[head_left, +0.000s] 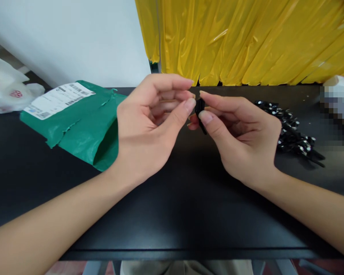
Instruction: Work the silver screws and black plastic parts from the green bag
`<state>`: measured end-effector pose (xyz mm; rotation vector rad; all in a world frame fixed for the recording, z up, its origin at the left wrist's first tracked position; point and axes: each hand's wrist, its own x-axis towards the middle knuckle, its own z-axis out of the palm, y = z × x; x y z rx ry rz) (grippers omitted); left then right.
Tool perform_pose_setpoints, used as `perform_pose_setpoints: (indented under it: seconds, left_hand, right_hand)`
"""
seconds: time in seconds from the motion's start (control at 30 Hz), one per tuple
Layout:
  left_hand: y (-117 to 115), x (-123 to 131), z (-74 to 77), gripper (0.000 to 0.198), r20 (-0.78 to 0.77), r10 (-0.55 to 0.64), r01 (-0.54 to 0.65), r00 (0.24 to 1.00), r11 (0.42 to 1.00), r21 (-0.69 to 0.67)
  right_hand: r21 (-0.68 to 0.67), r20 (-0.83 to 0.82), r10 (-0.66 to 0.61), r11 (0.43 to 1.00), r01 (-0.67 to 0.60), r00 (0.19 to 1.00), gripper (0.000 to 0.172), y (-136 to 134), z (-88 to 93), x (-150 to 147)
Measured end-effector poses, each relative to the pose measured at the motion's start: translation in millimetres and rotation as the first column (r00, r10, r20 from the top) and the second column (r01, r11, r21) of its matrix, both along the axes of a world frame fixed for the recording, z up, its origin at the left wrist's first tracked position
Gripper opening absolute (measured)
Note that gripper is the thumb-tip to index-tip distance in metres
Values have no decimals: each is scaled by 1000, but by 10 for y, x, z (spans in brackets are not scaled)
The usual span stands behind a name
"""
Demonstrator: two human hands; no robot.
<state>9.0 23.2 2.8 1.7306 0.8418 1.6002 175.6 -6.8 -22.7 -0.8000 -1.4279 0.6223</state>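
Between the thumb and index finger of my right hand is a small black strip-like piece, its thin end pointing down. My left hand meets it from the other side, thumb and middle fingertips close together at its left edge and index finger raised above. Fingertips hide much of the piece, so its exact kind does not show. Just right of my right hand lies a pile of small black pieces with shiny silvery dots.
A torn green mailing bag with a white label lies behind my left hand, its mouth gaping. White plastic bags are at the far left. Yellow plastic sheeting hangs behind the black table. A pale, partly blurred object sits far right.
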Motion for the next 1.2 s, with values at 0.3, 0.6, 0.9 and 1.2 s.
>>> perform_pose_setpoints:
  seconds: [0.3, 0.6, 0.9, 1.2]
  left_hand:
    - [11, -2, 36, 15, -40, 4, -6, 999, 999, -53]
    - [36, -11, -21, 11, 3, -115, 115, 993, 989, -96]
    - [89, 4, -86, 31, -17, -140, 138, 990, 986, -89]
    - [83, 27, -98, 16, 8, -132, 132, 991, 991, -11]
  right_hand:
    - [-22, -15, 19, 1000, -19, 1000, 24, 8, -12, 6]
    - [5, 2, -8, 1000, 8, 1000, 26, 6, 12, -15]
    - [100, 22, -4, 995, 2, 1000, 31, 49, -11, -3]
    - [52, -18, 18, 999, -17, 1000, 31, 18, 21, -6]
